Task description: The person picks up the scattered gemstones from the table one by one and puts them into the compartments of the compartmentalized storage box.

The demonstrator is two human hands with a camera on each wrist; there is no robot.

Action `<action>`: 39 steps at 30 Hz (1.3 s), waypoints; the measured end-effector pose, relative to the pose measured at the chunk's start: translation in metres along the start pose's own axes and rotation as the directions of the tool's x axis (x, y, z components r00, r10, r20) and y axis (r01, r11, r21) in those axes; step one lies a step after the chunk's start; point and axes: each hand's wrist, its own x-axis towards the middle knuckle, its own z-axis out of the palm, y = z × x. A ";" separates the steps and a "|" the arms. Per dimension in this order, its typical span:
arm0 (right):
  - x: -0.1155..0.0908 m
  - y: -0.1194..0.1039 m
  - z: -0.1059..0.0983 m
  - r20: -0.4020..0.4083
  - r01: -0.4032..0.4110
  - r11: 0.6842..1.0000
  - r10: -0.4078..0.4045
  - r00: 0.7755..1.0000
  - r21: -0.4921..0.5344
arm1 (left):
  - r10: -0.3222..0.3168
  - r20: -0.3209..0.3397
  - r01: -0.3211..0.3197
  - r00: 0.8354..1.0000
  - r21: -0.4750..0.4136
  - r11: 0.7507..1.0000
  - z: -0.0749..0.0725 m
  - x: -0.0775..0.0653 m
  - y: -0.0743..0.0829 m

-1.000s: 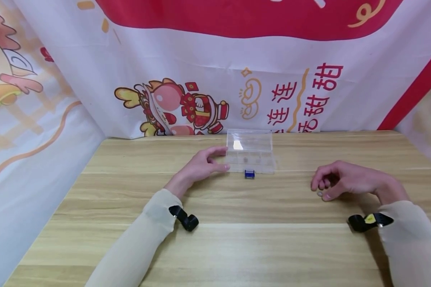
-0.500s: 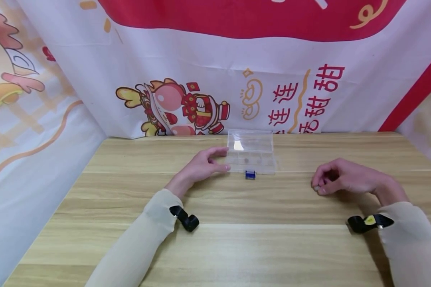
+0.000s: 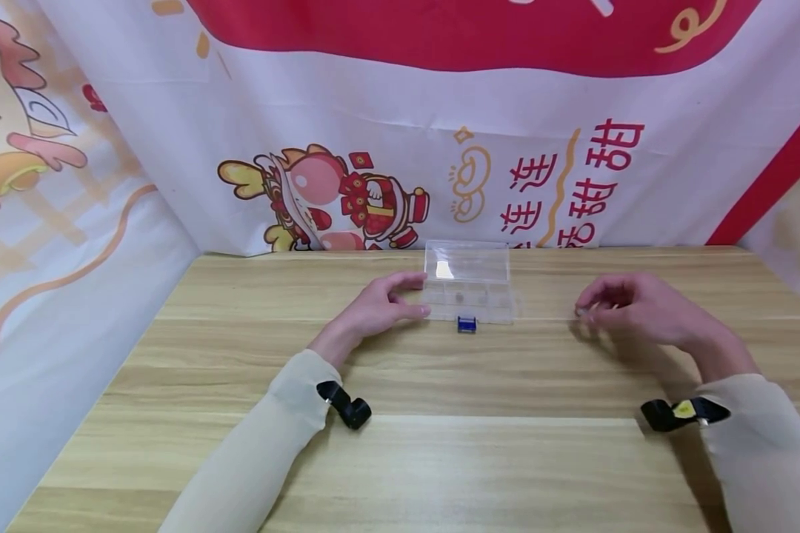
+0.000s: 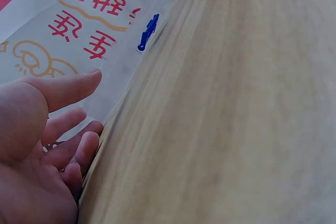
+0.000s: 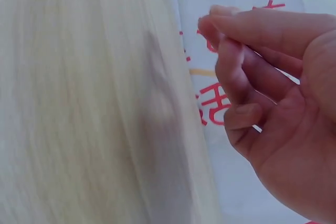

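Observation:
A clear plastic compartment box (image 3: 467,314) stands on the table with its lid (image 3: 473,260) raised at the back and a blue latch (image 3: 467,325) at its front. One small grey piece (image 3: 459,297) lies in a compartment. My left hand (image 3: 380,305) rests at the box's left side, thumb and forefinger extended to its edge; the left wrist view shows the other fingers loosely bent. To the right of the box, my right hand (image 3: 640,307) pinches a small greyish piece (image 3: 581,312) between thumb and fingertips, raised above the table. Its exact kind is too small to tell.
The wood-grain table (image 3: 400,459) spreads in front of the box. Behind it hangs a printed cloth (image 3: 347,96) with red characters and cartoon figures, close to the raised lid. Another cloth (image 3: 107,222) hangs along the left side.
My right hand has closed its fingertips on the small greyish piece, lifted it off the table and moved it slightly away from me. The left hand and box stay in place.

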 end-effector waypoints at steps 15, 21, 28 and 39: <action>0.009 -0.033 0.013 -0.181 0.052 0.998 -0.045 0.982 0.032 | -0.002 -0.005 0.002 1.000 0.011 1.000 0.001 0.002 -0.001; 0.014 -0.044 0.023 -0.216 0.058 0.998 -0.050 0.975 0.030 | -0.015 -0.003 0.015 1.000 0.008 1.000 0.002 -0.001 -0.002; 0.021 -0.055 0.035 -0.270 0.009 0.998 0.007 0.963 0.059 | -0.015 -0.008 0.015 1.000 0.008 1.000 0.002 -0.001 -0.001; 0.034 -0.079 0.062 -0.256 -0.032 0.987 0.073 0.964 0.160 | -0.005 -0.009 0.006 1.000 0.006 1.000 0.000 -0.001 -0.001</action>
